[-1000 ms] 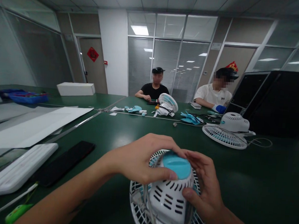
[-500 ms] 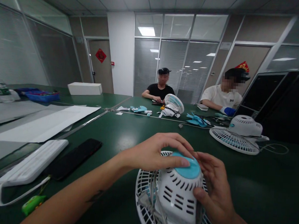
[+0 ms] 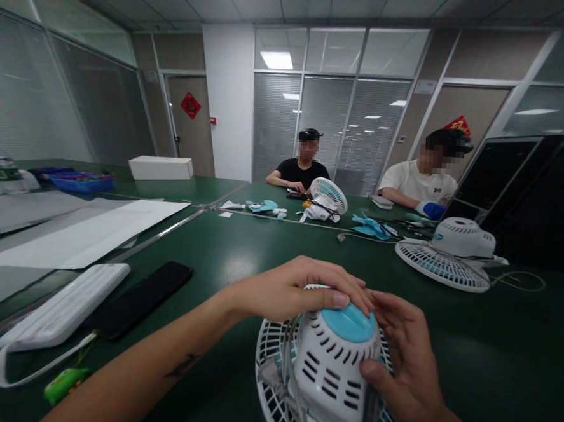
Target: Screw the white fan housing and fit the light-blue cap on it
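A small white fan (image 3: pixel 329 373) lies face down on its round grille (image 3: pixel 272 376), its slotted motor housing pointing up. A light-blue cap (image 3: pixel 351 323) tops the housing. My left hand (image 3: pixel 300 292) reaches over the cap from the left, with the thumb on its near side and the fingers curled over its far edge. Around the right side of the housing, my right hand (image 3: pixel 407 352) is closed, thumb on the near face and fingers behind. A grey cord (image 3: pixel 294 390) runs down the housing's left side.
A black phone (image 3: pixel 143 298), a white power bank (image 3: pixel 66 306) and a green charm (image 3: pixel 65 385) lie at left. Another fan (image 3: pixel 461 247) rests at right near a dark monitor (image 3: pixel 526 200). Two people sit across the green table, with a third fan (image 3: pixel 325 201) and blue blades (image 3: pixel 374 227) nearby.
My left thumb and fingers have shifted back toward the cap's far edge, baring more of its blue top. My right hand keeps its place on the housing.
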### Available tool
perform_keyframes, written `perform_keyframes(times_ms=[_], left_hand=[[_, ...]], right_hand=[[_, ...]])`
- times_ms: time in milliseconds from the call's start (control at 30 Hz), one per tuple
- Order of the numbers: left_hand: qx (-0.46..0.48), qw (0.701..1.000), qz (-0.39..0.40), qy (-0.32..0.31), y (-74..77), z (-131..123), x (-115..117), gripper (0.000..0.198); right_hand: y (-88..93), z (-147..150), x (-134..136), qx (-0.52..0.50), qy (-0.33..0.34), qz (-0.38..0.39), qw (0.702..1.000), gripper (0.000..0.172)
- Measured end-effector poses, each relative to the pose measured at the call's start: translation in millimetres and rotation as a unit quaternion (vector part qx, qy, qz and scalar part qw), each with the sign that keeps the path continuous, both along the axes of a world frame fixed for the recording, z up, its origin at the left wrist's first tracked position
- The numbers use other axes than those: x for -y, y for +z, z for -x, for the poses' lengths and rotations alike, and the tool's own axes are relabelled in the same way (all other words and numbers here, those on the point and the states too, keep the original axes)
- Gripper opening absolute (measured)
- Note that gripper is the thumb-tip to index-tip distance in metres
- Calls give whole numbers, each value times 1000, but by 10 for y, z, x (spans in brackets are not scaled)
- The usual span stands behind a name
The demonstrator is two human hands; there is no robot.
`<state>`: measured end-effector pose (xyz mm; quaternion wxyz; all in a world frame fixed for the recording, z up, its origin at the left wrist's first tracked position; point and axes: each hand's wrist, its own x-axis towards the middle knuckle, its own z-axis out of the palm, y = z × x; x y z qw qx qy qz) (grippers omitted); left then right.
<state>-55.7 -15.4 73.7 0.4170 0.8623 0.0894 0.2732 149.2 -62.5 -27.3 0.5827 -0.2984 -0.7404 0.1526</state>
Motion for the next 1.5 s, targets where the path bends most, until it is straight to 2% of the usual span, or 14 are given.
perform_keyframes(times_ms=[67, 167, 267, 500, 667, 900, 1067, 1333, 1400, 1500], left_hand=[[9, 999, -25, 29, -7, -12, 28, 20], [14, 988, -102, 119, -2, -38, 102, 11], [21, 962, -177, 209, -2, -76, 174, 23], [-35, 910, -285, 299, -27, -136, 284, 27], [-103, 921, -262, 270, -11, -169, 377, 20], [-160, 909, -246, 296, -24, -201, 491, 24], [-159, 919, -241, 269, -18, -191, 493, 23], [-133, 948, -225, 184, 50, -103, 334, 22], [-129, 952, -210, 182, 69, -90, 324, 18], [-107, 952, -184, 220, 87, -96, 333, 10]], right_hand=[[-6, -16, -12, -5, -3, 2, 1000, 51], [-31, -58, -29, 2, -8, 7, 1000, 49], [-69, -99, -52, 10, -14, 4, 1000, 49], [-90, -126, -96, 19, 3, 3, 1000, 51], [2, -61, -25, 3, 13, -10, 1000, 49], [65, -2, -16, -4, 46, 10, 999, 52], [45, -10, -25, -23, 51, 17, 998, 53], [62, -1, 0, 0, 47, 11, 999, 54], [48, -4, -1, -3, 41, 18, 999, 54], [19, -13, -6, -9, 35, 28, 999, 55]])
